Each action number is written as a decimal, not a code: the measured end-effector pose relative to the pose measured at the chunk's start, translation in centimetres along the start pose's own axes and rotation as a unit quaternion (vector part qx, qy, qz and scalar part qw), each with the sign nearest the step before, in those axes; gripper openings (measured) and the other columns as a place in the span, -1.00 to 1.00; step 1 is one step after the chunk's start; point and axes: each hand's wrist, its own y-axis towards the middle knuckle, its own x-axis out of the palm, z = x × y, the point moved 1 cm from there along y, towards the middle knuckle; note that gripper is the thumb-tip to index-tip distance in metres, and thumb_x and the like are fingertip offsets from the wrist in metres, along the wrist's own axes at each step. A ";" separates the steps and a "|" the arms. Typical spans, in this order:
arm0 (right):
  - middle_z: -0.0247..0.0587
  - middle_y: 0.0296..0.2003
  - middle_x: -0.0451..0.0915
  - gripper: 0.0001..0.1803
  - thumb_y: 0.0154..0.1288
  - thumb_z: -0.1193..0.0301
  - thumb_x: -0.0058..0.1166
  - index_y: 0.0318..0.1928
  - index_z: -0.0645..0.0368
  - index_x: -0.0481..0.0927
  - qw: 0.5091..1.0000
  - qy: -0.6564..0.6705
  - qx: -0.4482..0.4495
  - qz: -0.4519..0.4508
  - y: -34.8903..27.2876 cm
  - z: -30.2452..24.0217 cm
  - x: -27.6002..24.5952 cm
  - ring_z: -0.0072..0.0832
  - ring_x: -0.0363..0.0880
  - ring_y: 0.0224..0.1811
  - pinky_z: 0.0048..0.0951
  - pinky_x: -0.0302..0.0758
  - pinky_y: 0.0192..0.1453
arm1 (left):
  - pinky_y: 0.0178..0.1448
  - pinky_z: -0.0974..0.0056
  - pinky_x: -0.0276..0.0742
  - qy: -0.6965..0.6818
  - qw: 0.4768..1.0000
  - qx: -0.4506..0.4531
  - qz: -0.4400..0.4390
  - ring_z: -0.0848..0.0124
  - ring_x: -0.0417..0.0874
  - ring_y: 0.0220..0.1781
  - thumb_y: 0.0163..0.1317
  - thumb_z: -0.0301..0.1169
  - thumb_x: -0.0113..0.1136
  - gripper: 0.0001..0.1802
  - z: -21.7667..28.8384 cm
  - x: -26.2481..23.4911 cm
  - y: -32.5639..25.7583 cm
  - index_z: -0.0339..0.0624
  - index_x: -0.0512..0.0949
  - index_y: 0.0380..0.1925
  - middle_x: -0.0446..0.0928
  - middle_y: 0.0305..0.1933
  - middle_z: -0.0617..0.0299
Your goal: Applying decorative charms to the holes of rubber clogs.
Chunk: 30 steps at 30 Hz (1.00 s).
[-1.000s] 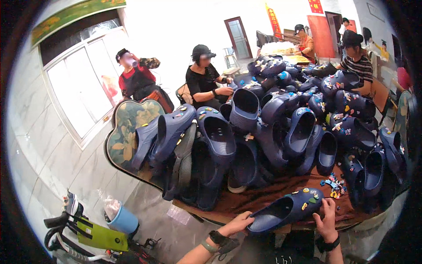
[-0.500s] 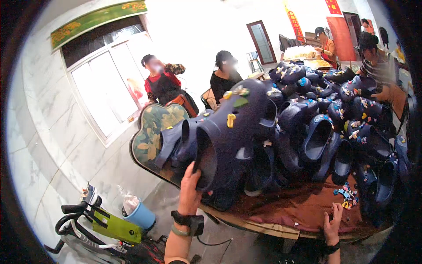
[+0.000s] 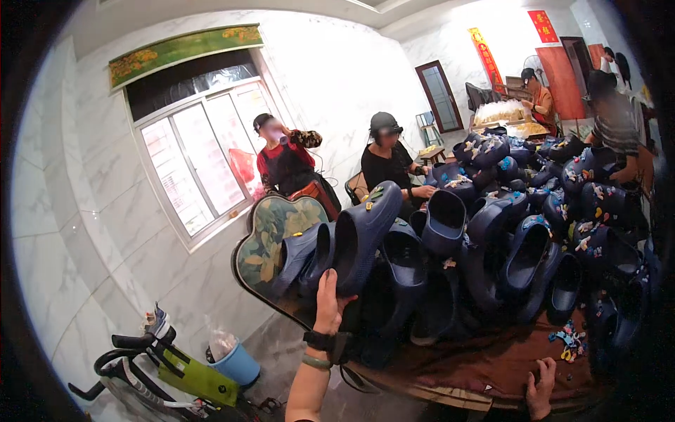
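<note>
At the near left of a large heap, a navy clog with small coloured charms stands tilted, toe up. My left hand is closed on its heel end, with the fingers against the side and the thumb low. Another navy clog leans just left of it. My right hand is over the table's near edge, empty, its fingers half curled and apart. Close beyond it lies a small pile of coloured shoe charms on the brown cloth. Many charm-studded clogs fill the table.
A floral-patterned chair back rises by the table's left end. Across the heap sits a person in black handling a clog; other people stand or sit farther back. A blue bin and a green-and-black wheeled item are on the floor at left.
The charm-studded clog in my left hand has moved away from me, down against the heap. My right hand has dropped slightly and its fingers have curled. The whole view has shifted.
</note>
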 end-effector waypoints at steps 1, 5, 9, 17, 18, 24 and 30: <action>0.09 0.10 0.28 -0.61 0.23 0.55 0.06 0.08 0.33 0.39 1.000 -0.005 -0.007 0.007 0.1 0.0 0.1 0.04 0.34 0.16 -0.13 0.31 0.26 | -0.26 0.25 0.67 -0.002 1.000 -0.003 0.001 0.34 0.67 -0.18 0.41 -0.04 0.14 -0.34 0.2 0.5 -0.4 -0.09 0.21 0.36 0.51 0.06 0.18; 0.10 0.05 0.31 -0.65 0.19 0.57 0.06 0.02 0.35 0.42 1.000 -0.007 0.018 0.007 0.2 0.1 0.8 0.04 0.36 0.12 -0.16 0.33 0.24 | -0.38 0.35 0.61 0.091 0.996 0.018 0.014 0.40 0.65 -0.32 0.25 -0.13 0.37 0.00 0.1 0.4 -1.2 -0.07 -0.10 0.48 0.50 0.00 0.13; 0.11 0.02 0.33 -0.68 0.19 0.58 0.06 -0.03 0.34 0.43 0.999 -0.026 -0.041 0.008 0.7 0.2 0.7 0.04 0.38 0.09 -0.15 0.35 0.21 | -0.53 0.42 0.48 0.158 0.987 0.033 0.010 0.49 0.56 -0.53 0.20 -0.07 0.41 0.10 -0.2 0.0 -1.3 -0.08 -0.17 0.49 0.51 -0.22 0.19; 0.06 -0.07 0.35 -0.76 0.16 0.62 0.06 -0.13 0.32 0.43 0.997 -0.021 -0.070 0.016 0.2 0.0 0.5 -0.01 0.40 -0.02 -0.14 0.39 0.08 | -0.54 0.41 0.37 0.315 0.949 0.021 -0.010 0.55 0.44 -0.58 0.16 0.09 0.39 0.09 0.5 -0.2 -2.9 -0.07 -0.04 0.50 0.47 -0.41 0.29; 0.06 -0.07 0.35 -0.76 0.16 0.62 0.06 -0.13 0.32 0.43 0.997 -0.020 -0.071 0.012 0.0 -0.1 0.4 -0.01 0.40 -0.02 -0.14 0.39 0.08 | -0.52 0.38 0.39 0.367 0.930 0.000 -0.018 0.54 0.44 -0.58 0.17 0.12 0.35 0.08 0.6 -0.5 -3.2 -0.04 -0.02 0.51 0.47 -0.42 0.31; 0.06 -0.07 0.38 -0.82 0.17 0.66 0.05 -0.19 0.30 0.48 0.995 -0.060 -0.079 0.011 -0.9 -0.8 -0.1 -0.01 0.43 -0.02 -0.15 0.40 0.10 | -0.09 0.17 0.58 0.432 0.896 0.099 0.026 0.12 0.71 -0.16 0.18 0.16 0.33 0.01 -0.7 -0.3 -2.6 -0.19 0.12 0.43 0.64 -0.05 -0.11; 0.04 0.09 0.50 -0.70 0.23 0.63 0.15 0.00 0.28 0.57 0.993 -0.045 -0.095 0.054 1.0 -2.7 -1.5 -0.05 0.47 0.17 -0.19 0.42 0.26 | 0.06 0.24 0.60 0.409 0.909 0.079 0.025 0.20 0.60 0.04 0.39 -0.25 0.18 -0.24 -2.0 -0.4 -0.8 -0.24 0.06 0.45 0.37 0.27 -0.14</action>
